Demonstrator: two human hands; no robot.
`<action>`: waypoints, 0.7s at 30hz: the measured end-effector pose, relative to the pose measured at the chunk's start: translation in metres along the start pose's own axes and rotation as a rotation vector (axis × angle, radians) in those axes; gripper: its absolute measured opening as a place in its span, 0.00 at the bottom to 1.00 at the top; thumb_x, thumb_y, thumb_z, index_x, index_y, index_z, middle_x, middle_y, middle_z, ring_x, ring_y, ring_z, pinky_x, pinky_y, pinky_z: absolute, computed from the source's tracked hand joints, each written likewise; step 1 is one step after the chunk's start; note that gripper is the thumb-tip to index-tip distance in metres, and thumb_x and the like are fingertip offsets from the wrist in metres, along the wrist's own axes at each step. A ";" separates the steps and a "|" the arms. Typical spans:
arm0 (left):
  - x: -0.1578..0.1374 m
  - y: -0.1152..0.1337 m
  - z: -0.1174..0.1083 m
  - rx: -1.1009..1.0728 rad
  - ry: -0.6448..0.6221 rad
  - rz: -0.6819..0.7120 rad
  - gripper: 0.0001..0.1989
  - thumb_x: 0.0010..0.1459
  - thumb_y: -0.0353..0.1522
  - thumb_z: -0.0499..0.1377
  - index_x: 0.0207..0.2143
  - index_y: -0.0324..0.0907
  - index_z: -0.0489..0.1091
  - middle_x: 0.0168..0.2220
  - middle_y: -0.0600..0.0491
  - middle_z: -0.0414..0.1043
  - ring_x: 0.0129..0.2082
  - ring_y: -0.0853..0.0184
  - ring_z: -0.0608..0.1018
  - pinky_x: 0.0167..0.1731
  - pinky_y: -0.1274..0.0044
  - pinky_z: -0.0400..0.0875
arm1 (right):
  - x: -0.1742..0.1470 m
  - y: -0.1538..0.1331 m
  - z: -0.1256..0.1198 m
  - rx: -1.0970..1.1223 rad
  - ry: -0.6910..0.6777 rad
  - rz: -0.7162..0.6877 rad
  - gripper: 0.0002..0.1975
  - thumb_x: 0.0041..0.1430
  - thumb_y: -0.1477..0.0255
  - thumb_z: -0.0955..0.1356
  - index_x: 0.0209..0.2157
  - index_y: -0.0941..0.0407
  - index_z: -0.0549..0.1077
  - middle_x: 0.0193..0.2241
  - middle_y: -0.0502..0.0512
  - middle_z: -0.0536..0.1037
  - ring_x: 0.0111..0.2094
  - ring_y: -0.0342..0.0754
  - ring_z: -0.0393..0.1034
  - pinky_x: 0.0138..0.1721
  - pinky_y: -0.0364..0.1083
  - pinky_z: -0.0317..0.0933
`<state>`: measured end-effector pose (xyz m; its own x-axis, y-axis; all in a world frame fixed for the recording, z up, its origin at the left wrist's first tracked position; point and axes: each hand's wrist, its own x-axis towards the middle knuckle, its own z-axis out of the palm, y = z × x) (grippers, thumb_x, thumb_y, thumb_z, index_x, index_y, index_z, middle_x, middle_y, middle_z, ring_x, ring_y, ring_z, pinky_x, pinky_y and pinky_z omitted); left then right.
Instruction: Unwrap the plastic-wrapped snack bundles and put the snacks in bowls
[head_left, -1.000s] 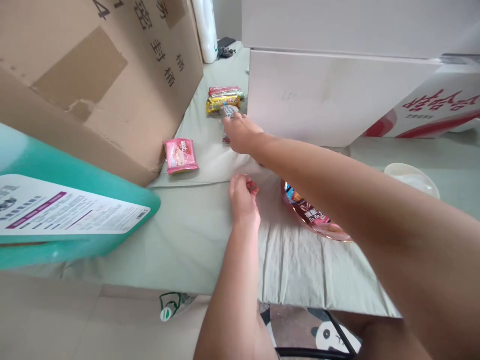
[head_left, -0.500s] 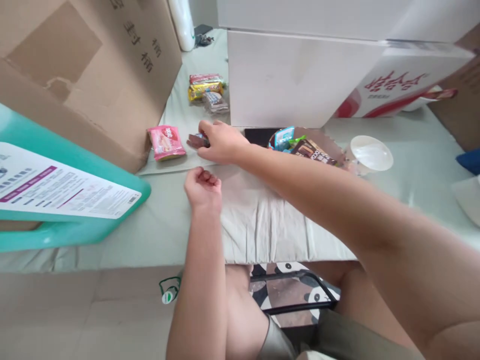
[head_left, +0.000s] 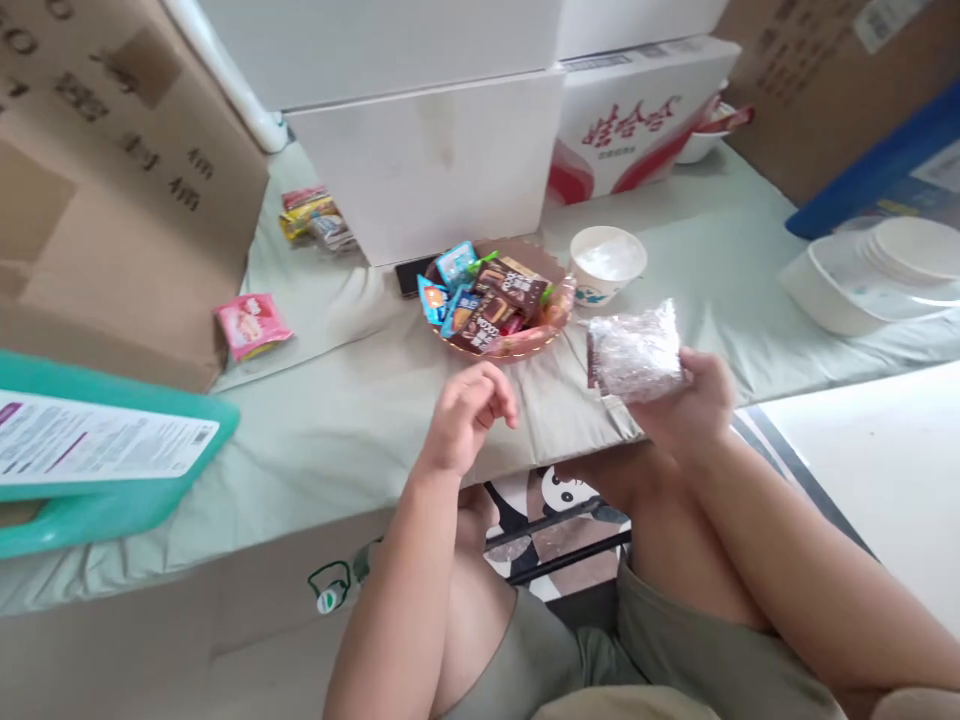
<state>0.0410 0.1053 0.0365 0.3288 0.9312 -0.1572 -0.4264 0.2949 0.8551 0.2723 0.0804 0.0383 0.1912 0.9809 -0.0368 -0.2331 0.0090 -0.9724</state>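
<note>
A shiny, clear-wrapped snack packet (head_left: 636, 352) with a brown edge is held up in my right hand (head_left: 694, 405), gripped at its right side above the table's front edge. My left hand (head_left: 469, 415) hovers near the front of the snack bowl with its fingers loosely bent and nothing in them. That round, brownish see-through bowl (head_left: 566, 322) holds several wrapped snacks, among them brown cocoa packets (head_left: 484, 322) and blue ones. Behind the held packet stands a white paper cup (head_left: 592, 290) with clear plastic inside. A pink snack packet (head_left: 253, 325) lies alone at the left.
Several snack packets (head_left: 311, 217) lie between the cardboard box (head_left: 150, 260) and the white box (head_left: 442, 180). A green jug (head_left: 187, 465) occupies the left front. At the right are plastic containers (head_left: 832, 295) and a blue object (head_left: 847, 185). A dark flat object (head_left: 409, 278) lies behind the bowl.
My right hand has moved from beside the pink packet to the far right, where it holds up the clear-wrapped packet. My left hand is now nearer the bowl. The view has swung right.
</note>
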 end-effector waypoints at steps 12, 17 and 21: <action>0.020 -0.075 0.051 0.141 0.041 -0.107 0.21 0.49 0.45 0.71 0.42 0.43 0.77 0.41 0.49 0.81 0.41 0.64 0.81 0.42 0.75 0.74 | 0.017 0.002 -0.049 -0.520 -0.229 -0.096 0.17 0.57 0.60 0.67 0.44 0.55 0.74 0.41 0.57 0.77 0.44 0.53 0.71 0.46 0.53 0.66; 0.020 -0.058 0.029 0.642 0.064 -0.013 0.14 0.53 0.41 0.67 0.36 0.40 0.76 0.33 0.51 0.79 0.33 0.66 0.78 0.36 0.77 0.70 | 0.046 0.005 -0.071 -0.781 0.160 -0.026 0.16 0.57 0.64 0.66 0.44 0.55 0.74 0.45 0.59 0.78 0.44 0.54 0.71 0.47 0.54 0.65; 0.015 -0.043 0.019 1.201 0.147 0.029 0.13 0.58 0.43 0.61 0.35 0.42 0.74 0.27 0.53 0.76 0.29 0.65 0.75 0.33 0.74 0.67 | 0.061 0.012 -0.086 -1.174 0.118 0.114 0.20 0.51 0.70 0.68 0.48 0.54 0.75 0.51 0.63 0.76 0.52 0.62 0.68 0.52 0.57 0.62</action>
<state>0.0800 0.1024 0.0069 0.1999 0.9727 -0.1180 0.6479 -0.0408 0.7606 0.3632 0.1241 0.0047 0.3271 0.9398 -0.0986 0.7515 -0.3219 -0.5758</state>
